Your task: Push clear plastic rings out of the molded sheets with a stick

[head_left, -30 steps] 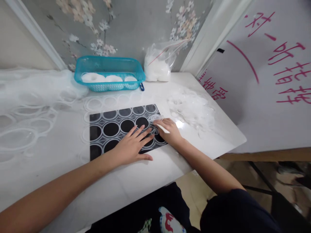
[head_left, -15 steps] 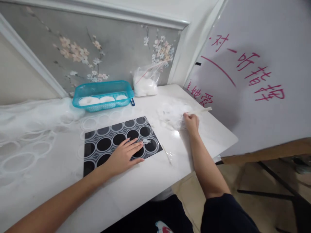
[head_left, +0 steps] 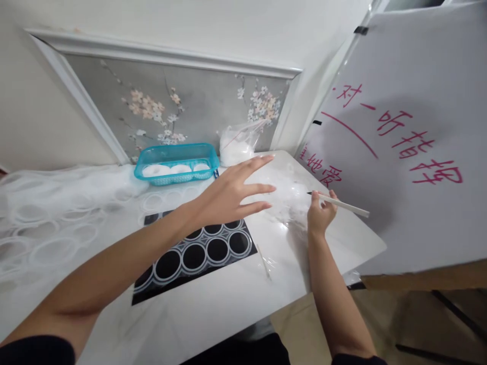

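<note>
My right hand grips a slim white stick with a dark pointed tip; I cannot make out whether it is a brush or a pen. The tip points left over crumpled clear plastic on the table. My left hand is in the air with fingers spread, holding nothing, and reaches right toward that plastic. Under my left forearm lies a black sheet printed with rows of white-ringed circles. Just right of the sheet is a thin white stick beside a scrap of clear film.
At the back of the white table stand a blue translucent basket with white round things and a zip bag of white material. Sheer circle-patterned cloth covers the left. A whiteboard with red writing flanks the right edge.
My left hand has lifted off the black sheet and moved up and right, fingers spreading. My right hand has drawn back a little, the white stick now tilting down to the right. The view has shifted.
</note>
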Motion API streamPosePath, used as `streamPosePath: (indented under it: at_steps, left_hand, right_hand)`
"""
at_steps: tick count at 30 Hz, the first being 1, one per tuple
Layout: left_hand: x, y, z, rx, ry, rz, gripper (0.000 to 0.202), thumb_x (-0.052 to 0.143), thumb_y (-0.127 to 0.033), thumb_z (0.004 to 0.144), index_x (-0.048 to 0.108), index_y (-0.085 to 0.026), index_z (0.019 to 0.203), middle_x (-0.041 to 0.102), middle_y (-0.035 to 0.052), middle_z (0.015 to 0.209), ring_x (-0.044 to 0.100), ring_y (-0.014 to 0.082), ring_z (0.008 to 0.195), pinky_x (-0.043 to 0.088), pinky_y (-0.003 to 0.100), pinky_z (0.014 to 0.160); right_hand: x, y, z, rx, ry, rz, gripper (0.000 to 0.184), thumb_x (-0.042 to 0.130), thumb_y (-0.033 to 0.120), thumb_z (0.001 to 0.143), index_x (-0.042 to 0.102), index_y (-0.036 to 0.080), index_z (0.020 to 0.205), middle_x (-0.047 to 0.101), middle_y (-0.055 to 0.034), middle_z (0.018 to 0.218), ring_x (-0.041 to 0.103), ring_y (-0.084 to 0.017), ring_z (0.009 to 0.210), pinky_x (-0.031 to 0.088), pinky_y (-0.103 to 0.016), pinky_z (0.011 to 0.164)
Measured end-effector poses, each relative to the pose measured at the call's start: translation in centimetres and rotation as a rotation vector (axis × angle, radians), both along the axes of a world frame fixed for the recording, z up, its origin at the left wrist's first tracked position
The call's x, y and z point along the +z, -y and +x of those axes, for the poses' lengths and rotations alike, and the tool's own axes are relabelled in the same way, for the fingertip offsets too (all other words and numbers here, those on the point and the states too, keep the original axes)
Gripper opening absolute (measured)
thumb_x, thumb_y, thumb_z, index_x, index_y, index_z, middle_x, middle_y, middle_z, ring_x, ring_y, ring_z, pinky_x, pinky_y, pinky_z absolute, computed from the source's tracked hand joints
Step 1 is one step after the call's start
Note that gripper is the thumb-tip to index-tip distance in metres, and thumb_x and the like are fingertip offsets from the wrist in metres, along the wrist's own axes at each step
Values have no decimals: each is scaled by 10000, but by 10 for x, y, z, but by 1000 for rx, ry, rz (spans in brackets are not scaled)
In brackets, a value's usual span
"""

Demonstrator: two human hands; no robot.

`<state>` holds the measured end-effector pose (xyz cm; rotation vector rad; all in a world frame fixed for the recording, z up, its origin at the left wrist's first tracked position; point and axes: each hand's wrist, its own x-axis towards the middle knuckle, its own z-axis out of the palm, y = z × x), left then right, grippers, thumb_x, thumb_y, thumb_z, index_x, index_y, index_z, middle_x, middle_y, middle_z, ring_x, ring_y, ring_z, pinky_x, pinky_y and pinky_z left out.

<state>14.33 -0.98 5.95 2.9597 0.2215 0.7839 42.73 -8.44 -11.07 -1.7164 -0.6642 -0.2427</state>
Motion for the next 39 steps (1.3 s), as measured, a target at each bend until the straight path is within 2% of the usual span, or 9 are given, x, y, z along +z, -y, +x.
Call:
streamPosePath:
  at_steps: [3,8,10,13,17,20,22,35,39]
  left_hand:
    - [-21,-4,-70,45,-89,54,356,475,-415,996,648,-217,1235,419,102,1521,406,266,1391,373,494,1121]
    - [-87,-7,-196,295,-229,-116,375,431,-476,1002,682,-261,1180,601,55,1365,581,232,1225,498,425,1011]
    - [-110,0,-232,349,-260,-152,388,448,-497,990,672,-264,1206,604,62,1362,590,236,1218,511,406,992]
    - [-135,16,-263,363,-294,-170,445,461,-523,978,620,-254,1295,561,83,1410,546,251,1276,478,416,1035]
    - [-154,30,-273,348,-314,-161,473,445,-535,979,576,-270,1349,516,84,1452,455,278,1359,395,492,1103]
    - [-161,35,-272,369,-277,-154,461,446,-540,975,612,-275,1314,530,98,1437,467,295,1343,388,506,1103]
    - [-163,36,-270,402,-252,-153,447,460,-542,967,649,-275,1271,546,114,1413,481,309,1325,394,509,1096]
    - [-159,37,-263,420,-284,-261,433,572,-528,914,669,-275,1251,541,138,1402,451,363,1340,368,548,1111]
    - [-160,39,-263,458,-256,-350,406,628,-500,887,673,-301,1238,349,122,1554,346,385,1407,315,580,1130]
  right_hand:
    - [3,-3,-12,-29,-13,58,403,561,479,835,710,128,967,567,-203,1320,553,-325,1206,474,-472,942]
    - [12,-6,-46,85,274,98,320,547,428,892,721,161,867,702,-146,1033,582,-304,1187,430,-514,1014]
    - [16,-9,-74,238,346,63,296,549,417,903,721,182,851,724,-115,963,620,-291,1120,428,-522,1022]
    - [19,-17,-139,663,328,-104,257,564,415,900,726,223,844,755,-78,906,651,-287,1047,475,-511,975]
    - [21,-29,-246,1222,151,-286,202,585,380,904,731,247,865,766,-58,923,689,-256,987,534,-430,899]
    - [17,-37,-305,1438,36,-288,192,592,368,907,723,235,862,763,-51,922,711,-218,906,557,-373,844]
    - [14,-42,-326,1504,28,-285,185,600,360,903,723,229,858,762,-51,925,714,-207,894,561,-361,834]
    - [8,-45,-331,1513,116,-349,156,611,327,908,737,244,869,760,-50,916,685,-228,985,556,-399,878]
    - [6,-42,-328,1528,267,-311,158,577,279,933,729,240,918,770,-52,937,654,-248,1084,542,-442,932]
